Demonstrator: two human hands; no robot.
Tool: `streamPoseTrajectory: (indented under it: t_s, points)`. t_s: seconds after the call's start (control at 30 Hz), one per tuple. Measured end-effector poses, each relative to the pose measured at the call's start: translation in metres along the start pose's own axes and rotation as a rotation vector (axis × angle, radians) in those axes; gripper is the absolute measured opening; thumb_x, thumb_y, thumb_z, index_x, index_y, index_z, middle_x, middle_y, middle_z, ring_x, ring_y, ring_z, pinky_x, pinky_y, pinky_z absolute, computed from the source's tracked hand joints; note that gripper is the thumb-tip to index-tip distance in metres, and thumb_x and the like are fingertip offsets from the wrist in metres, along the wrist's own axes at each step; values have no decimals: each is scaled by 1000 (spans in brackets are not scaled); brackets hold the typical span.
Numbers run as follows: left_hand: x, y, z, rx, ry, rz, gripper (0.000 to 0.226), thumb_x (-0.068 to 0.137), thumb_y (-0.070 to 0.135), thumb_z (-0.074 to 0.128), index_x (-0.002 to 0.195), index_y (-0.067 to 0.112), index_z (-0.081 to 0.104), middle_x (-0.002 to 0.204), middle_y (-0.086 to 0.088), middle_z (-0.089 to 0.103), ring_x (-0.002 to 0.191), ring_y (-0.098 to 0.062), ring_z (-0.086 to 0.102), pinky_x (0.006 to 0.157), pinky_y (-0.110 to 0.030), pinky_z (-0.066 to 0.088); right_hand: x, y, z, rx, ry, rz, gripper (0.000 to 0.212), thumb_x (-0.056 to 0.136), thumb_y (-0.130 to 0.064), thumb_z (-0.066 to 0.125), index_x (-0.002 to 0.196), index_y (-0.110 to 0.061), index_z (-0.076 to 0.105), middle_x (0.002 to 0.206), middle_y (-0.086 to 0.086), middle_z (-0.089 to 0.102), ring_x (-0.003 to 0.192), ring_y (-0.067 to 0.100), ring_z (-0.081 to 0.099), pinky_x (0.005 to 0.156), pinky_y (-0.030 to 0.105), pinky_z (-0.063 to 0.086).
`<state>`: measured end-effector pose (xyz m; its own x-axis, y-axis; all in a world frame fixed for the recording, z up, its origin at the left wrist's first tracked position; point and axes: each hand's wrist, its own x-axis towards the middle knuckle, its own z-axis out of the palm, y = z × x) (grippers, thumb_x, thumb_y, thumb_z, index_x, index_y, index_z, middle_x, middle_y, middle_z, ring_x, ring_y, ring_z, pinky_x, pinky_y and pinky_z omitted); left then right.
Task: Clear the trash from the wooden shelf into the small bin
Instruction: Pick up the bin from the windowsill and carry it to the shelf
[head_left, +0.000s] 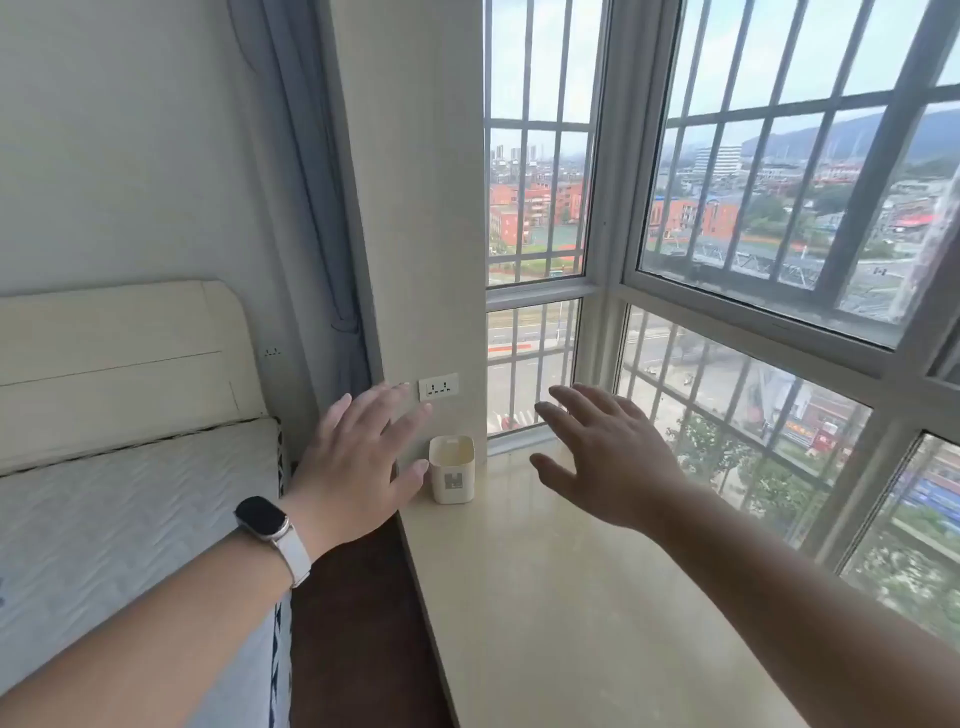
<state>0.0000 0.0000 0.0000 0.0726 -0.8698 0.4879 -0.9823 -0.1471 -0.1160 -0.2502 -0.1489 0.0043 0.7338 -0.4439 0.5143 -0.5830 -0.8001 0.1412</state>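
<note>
Nearest to me, both forearms reached forward into the view. A dark-faced watch (262, 517) on a white strap sat on the left wrist. Below the left arm lay the bed's pale mattress (130, 519), and a strip of dark floor (353, 623) ran between the bed and the pale, glossy shelf (545, 597) under the window.

The left hand (358, 462) was spread wide, palm down, fingers straight and holding nothing. Its thumb lay just beside the small bin (452, 470); I could not tell whether it touched. The right hand (608, 462) was also wide open and held nothing. It hung palm down over the shelf, to the right of the bin and apart from it.

The small bin, cream with a grey mark on its front, stood upright at the far left end of the shelf, close to the wall, and lay between the two hands. I could not see into it well enough to tell its contents.

Above the bin a white wall socket (439, 387) was set in the beige wall. To the left stood the cream headboard (119, 353) and a grey curtain (306, 156). Beyond the shelf the barred window (779, 208) showed red-brick buildings, roads and hills.
</note>
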Motion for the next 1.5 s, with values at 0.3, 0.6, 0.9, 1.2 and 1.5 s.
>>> streamPoseTrajectory:
  t_s: [0.3, 0.6, 0.9, 1.2, 1.5]
  points:
    - [-5, -56, 53, -29, -48, -29, 55, 88, 50, 41, 137, 26, 45, 146, -8, 44, 138, -29, 36, 112, -53, 28, 35, -33, 64, 5, -69, -50, 55, 87, -58, 49, 128, -21, 54, 133, 2, 57, 125, 28, 49, 98, 38, 42]
    - [12, -155, 124, -100, -100, -35, 55, 88, 49, 43, 138, 26, 45, 145, -8, 46, 136, -29, 38, 110, -52, 33, 116, -76, 140, -10, -152, -49, 56, 85, -58, 48, 125, -19, 56, 129, 3, 59, 120, 27, 53, 95, 38, 45]
    - [40, -248, 179, -165, -128, -34, 55, 87, 49, 43, 136, 26, 46, 144, -8, 48, 134, -29, 41, 109, -51, 33, 188, -114, 203, -29, -230, -21, 53, 83, -56, 52, 122, -20, 57, 128, 3, 60, 118, 27, 55, 93, 38, 46]
    - [59, -288, 218, -215, -175, -20, 55, 86, 48, 45, 136, 25, 48, 143, -8, 49, 132, -29, 43, 107, -51, 36, 227, -128, 245, 1, -257, -9, 50, 81, -55, 53, 117, -20, 59, 124, 2, 60, 113, 27, 57, 89, 39, 49]
    - [101, -300, 270, -211, -248, 5, 54, 87, 47, 48, 137, 26, 46, 143, -6, 49, 134, -29, 41, 108, -50, 35, 260, -108, 301, 19, -327, 14, 51, 83, -56, 51, 119, -20, 58, 123, 3, 60, 117, 28, 54, 90, 40, 49]
